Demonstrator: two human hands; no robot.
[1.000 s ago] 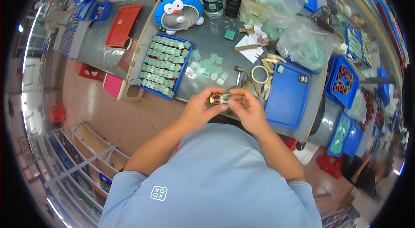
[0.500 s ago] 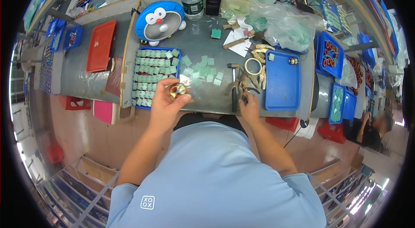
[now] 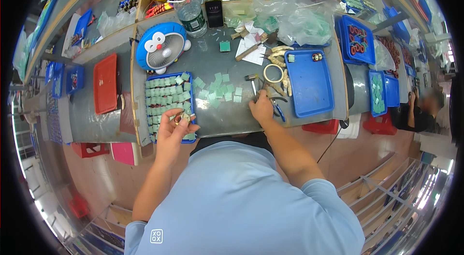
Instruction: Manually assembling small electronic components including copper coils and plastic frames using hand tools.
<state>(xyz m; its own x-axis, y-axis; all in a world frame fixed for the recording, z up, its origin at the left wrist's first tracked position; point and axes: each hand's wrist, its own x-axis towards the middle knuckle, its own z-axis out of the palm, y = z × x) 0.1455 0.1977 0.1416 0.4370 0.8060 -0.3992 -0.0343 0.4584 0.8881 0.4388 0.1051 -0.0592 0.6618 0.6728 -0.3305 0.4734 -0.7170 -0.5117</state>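
Pinched in the fingers of my left hand [image 3: 170,132] is a small copper-wound ring coil [image 3: 181,119], held over the near right corner of a blue tray [image 3: 192,105]. Rows of coils with pale green square pieces fill that tray. My right hand [image 3: 261,107] is closed round the handle of a hammer [image 3: 253,81], hiding most of the grip. Just right of it lie pliers with blue and black handles [image 3: 278,109]. Loose pale green squares [image 3: 220,88] are scattered on the bench between my hands.
A blue tray [image 3: 311,86] on the right holds one coil [image 3: 316,57] and a green square. Near it are a tape roll [image 3: 273,73] and worn finger-like pieces [image 3: 279,54]. Behind stand a blue fan [image 3: 162,47], a water bottle [image 3: 192,17], a phone [image 3: 214,13] and plastic bags [image 3: 304,23].
My right hand has left the pliers and moved left onto the hammer handle. My left hand, still holding the coil, has shifted nearer the filled tray. The head view has also shifted.
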